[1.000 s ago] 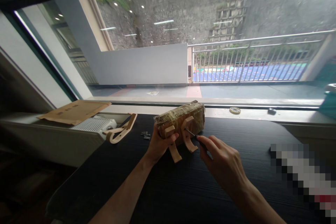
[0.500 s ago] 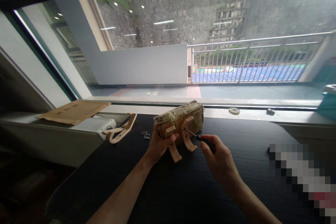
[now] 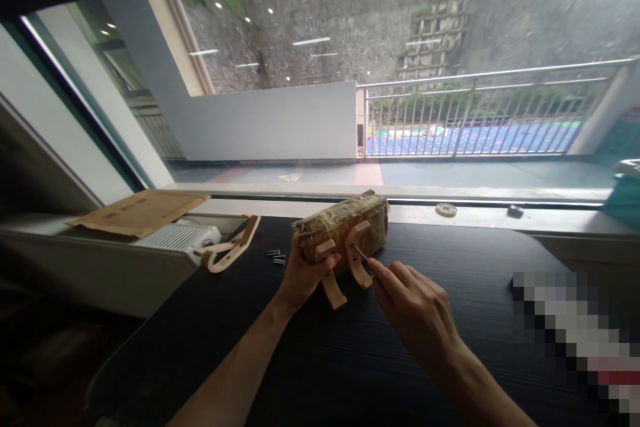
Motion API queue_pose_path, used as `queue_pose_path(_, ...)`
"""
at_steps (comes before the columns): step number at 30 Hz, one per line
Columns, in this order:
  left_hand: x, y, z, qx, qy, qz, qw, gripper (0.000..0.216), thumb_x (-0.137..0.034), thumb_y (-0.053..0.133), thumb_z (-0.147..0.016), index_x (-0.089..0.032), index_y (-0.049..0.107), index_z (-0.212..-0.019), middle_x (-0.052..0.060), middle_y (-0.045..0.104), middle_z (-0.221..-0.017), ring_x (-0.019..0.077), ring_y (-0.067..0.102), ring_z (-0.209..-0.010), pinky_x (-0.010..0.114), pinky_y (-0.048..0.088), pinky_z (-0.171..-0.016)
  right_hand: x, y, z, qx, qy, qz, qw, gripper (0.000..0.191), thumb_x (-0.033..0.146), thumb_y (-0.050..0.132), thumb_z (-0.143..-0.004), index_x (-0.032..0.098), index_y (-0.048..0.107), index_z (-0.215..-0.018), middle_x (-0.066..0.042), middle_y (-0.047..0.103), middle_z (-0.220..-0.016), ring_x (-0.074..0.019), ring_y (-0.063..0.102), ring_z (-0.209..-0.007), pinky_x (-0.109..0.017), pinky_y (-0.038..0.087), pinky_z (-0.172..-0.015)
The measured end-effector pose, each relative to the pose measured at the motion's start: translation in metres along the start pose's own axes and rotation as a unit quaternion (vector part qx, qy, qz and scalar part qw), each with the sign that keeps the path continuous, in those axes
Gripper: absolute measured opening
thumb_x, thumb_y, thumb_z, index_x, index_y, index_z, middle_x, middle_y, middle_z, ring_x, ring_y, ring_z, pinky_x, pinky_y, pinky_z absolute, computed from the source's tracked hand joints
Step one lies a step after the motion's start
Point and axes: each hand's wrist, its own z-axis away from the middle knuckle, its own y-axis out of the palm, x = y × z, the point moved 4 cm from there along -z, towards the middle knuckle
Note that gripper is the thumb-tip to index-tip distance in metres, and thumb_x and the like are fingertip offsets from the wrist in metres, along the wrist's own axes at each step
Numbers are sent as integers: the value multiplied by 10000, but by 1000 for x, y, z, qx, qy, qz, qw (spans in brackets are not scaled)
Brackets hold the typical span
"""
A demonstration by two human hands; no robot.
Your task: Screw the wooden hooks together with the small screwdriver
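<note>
A wooden block wrapped in clear film [image 3: 345, 223] lies on the black table [image 3: 320, 353] near the window. Two curved wooden hooks [image 3: 357, 260] are mounted on its front face. My left hand [image 3: 304, 275] grips the block's left end, thumb over the left hook. My right hand [image 3: 410, 303] is closed on a small screwdriver [image 3: 361, 253], whose tip rests against the right hook. A few loose screws [image 3: 277, 257] lie on the table left of the block.
A spare wooden hook [image 3: 230, 250] lies on the table's left corner beside a white ribbed device [image 3: 175, 237] and a cardboard sheet [image 3: 140, 210]. A tape roll [image 3: 445, 209] and a small dark object [image 3: 515, 211] sit on the window sill. A blurred patch covers the right.
My right hand has shifted a little left and closer to the right hook, its fingers turning round the screwdriver handle. The left hand and block stay put.
</note>
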Motion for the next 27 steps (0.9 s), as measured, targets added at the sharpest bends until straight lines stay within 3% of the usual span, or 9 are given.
queue_pose_path(5,-1,1,0,9,6,5,1000,668,-212,811,-562,-222,446,-1122,-7,634,-927,154,616,-815,280,493,-724,-2,3,2,-4,63,-84,994,263,210,476,-907,133,640,-1097,-36,671,-788,-139,629,-689,-248,428,-617)
queue_pose_path(8,-1,2,0,23,-1,8,1000,629,-218,806,-569,-207,466,-1098,-5,636,-917,150,612,-815,285,489,-736,-9,9,4,21,159,-161,974,271,252,491,-899,162,635,-1109,-43,707,-881,-152,659,-741,-245,466,-646)
queue_pose_path(11,0,2,0,18,-3,17,1000,621,-214,812,-553,-201,485,-1081,4,642,-929,156,615,-814,283,488,-723,-16,13,7,51,242,-212,946,259,304,493,-896,204,639,-1085,-17,720,-830,-151,667,-703,-237,478,-607)
queue_pose_path(13,-1,1,0,1,2,15,1000,628,-213,815,-545,-207,483,-1078,3,644,-931,159,617,-811,278,488,-710,-16,12,7,53,225,-192,954,258,308,489,-898,212,634,-1087,-12,719,-830,-149,664,-684,-239,468,-598)
queue_pose_path(16,-1,0,1,-10,4,0,1000,630,-222,813,-556,-217,468,-1084,-6,641,-907,160,619,-797,282,492,-706,-10,5,3,31,118,-85,989,262,267,510,-883,200,633,-1105,-16,696,-831,-149,641,-667,-252,424,-579)
queue_pose_path(19,-2,1,2,-10,5,-14,1000,623,-226,812,-563,-222,461,-1078,-19,631,-871,155,615,-776,285,494,-708,-6,1,1,17,31,9,999,268,199,519,-871,204,645,-1108,2,635,-717,-139,588,-617,-265,373,-560)
queue_pose_path(23,-2,1,1,0,5,-8,1000,641,-214,812,-560,-221,452,-1090,-12,631,-891,156,613,-795,281,491,-716,-4,1,1,18,-1,23,1000,277,163,503,-888,172,638,-1130,-4,618,-700,-132,582,-641,-267,361,-579)
queue_pose_path(27,-1,1,0,19,3,15,1000,654,-199,809,-555,-220,454,-1104,-8,634,-905,152,609,-801,274,491,-712,0,3,1,3,12,-6,1000,252,195,489,-910,140,648,-1097,-16,653,-714,-132,619,-662,-259,382,-588)
